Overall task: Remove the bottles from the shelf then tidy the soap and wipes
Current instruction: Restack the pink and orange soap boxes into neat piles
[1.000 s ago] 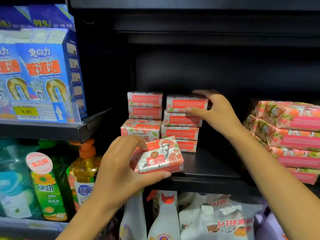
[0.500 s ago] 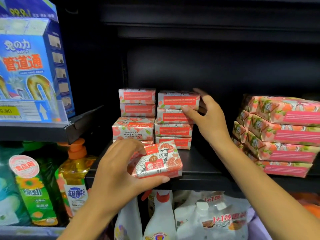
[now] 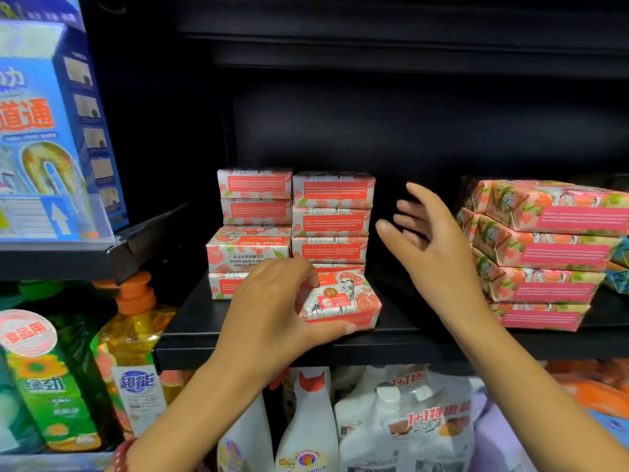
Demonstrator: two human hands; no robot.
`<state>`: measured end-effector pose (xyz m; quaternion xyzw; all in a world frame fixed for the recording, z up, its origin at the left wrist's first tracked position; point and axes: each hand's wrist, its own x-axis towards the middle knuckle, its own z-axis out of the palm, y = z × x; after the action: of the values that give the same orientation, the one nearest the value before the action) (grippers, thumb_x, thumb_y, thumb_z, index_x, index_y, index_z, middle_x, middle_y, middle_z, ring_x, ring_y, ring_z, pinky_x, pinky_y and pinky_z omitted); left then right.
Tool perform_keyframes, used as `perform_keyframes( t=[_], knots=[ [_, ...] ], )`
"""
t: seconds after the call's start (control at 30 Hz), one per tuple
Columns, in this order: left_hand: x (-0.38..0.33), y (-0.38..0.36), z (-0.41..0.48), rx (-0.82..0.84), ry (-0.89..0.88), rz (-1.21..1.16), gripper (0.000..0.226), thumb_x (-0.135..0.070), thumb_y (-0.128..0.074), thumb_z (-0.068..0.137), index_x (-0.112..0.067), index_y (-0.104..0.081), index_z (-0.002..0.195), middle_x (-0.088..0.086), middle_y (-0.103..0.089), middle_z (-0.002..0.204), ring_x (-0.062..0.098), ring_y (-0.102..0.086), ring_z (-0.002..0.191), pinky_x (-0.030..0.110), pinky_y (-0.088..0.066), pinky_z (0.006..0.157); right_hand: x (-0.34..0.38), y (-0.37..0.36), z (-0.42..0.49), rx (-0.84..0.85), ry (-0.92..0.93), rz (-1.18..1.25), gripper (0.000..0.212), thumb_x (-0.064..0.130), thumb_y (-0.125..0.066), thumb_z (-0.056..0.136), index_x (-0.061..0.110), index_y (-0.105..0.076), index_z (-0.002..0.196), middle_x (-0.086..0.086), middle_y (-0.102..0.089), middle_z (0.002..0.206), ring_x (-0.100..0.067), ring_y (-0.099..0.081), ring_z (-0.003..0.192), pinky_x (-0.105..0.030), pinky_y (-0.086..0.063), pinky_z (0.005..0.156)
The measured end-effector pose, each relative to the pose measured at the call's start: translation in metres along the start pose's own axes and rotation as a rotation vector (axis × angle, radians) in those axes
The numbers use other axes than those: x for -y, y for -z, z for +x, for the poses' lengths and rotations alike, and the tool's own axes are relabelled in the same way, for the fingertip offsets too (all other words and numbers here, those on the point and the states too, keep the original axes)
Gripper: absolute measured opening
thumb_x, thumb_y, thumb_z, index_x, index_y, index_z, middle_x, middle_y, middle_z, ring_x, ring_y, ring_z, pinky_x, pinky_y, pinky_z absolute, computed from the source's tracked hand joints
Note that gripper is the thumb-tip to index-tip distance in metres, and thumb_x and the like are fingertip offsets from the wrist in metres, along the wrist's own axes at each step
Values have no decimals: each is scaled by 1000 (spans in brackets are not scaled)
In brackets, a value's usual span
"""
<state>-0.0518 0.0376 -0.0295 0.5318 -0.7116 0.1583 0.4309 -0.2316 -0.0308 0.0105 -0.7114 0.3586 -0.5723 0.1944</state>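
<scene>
My left hand [image 3: 272, 311] grips a pink-and-white wrapped soap bar [image 3: 343, 303], which rests on the black shelf [image 3: 391, 345] near its front edge. Behind it stand two stacks of the same soap boxes, the left stack [image 3: 253, 212] and the right stack [image 3: 333, 219]. My right hand [image 3: 429, 240] hovers open with spread fingers just right of the right stack, touching nothing. A leaning pile of larger pink wrapped packs [image 3: 544, 253] sits on the shelf to the right.
A blue drain-cleaner box [image 3: 51, 131] stands on a higher shelf at left. Below it are dish-soap bottles [image 3: 132, 352]. Under the soap shelf stand white cleaner bottles [image 3: 306, 424] and a refill pouch [image 3: 415, 424].
My right hand has let go of the right soap stack and pulled back to the right, opening. My left hand has set its soap bar lower, onto the shelf.
</scene>
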Motion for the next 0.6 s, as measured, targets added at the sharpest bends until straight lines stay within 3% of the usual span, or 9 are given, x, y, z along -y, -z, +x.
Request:
perform_keyframes(
  t=[0.1, 0.23, 0.3, 0.43, 0.6],
  knots=[
    [-3, -3, 9, 100, 22, 20, 56, -70, -70, 57, -24, -50, 81, -11, -59, 82, 9, -53, 76, 17, -37, 61, -6, 14, -32, 133, -36, -106, 82, 58, -56, 68, 26, -36, 140, 11, -54, 124, 1, -52, 112, -11, -40, 90],
    [-7, -8, 10, 91, -118, 137, 38, -44, -80, 66, -17, -60, 82, -3, -65, 80, 19, -60, 73, 33, -51, 56, -10, 28, -56, 327, -40, -376, 83, 71, -42, 61, 26, -51, 131, 16, -54, 120, 1, -49, 111, -2, -33, 85],
    [-7, -10, 7, 66, -146, 161, 32, -32, -83, 66, -15, -63, 84, 0, -66, 80, 21, -62, 73, 34, -52, 54, -10, 34, -61, 411, -26, -474, 82, 72, -42, 60, 27, -54, 128, 21, -48, 118, 2, -44, 112, 3, -28, 85],
    [-6, -12, -2, 40, -187, 137, 29, -6, -85, 63, -10, -68, 86, 2, -69, 83, 24, -65, 79, 32, -56, 61, -16, 35, -69, 513, 58, -678, 71, 62, -55, 77, 35, -36, 140, 23, -32, 142, 5, -24, 131, 4, -8, 92],
    [-5, -16, 1, 30, -165, 102, 38, 10, -83, 53, -7, -70, 84, 4, -69, 78, 26, -66, 72, 32, -56, 56, -18, 34, -70, 491, 107, -721, 67, 56, -56, 82, 34, -34, 141, 21, -29, 147, 1, -22, 136, -2, -6, 95]
  ],
)
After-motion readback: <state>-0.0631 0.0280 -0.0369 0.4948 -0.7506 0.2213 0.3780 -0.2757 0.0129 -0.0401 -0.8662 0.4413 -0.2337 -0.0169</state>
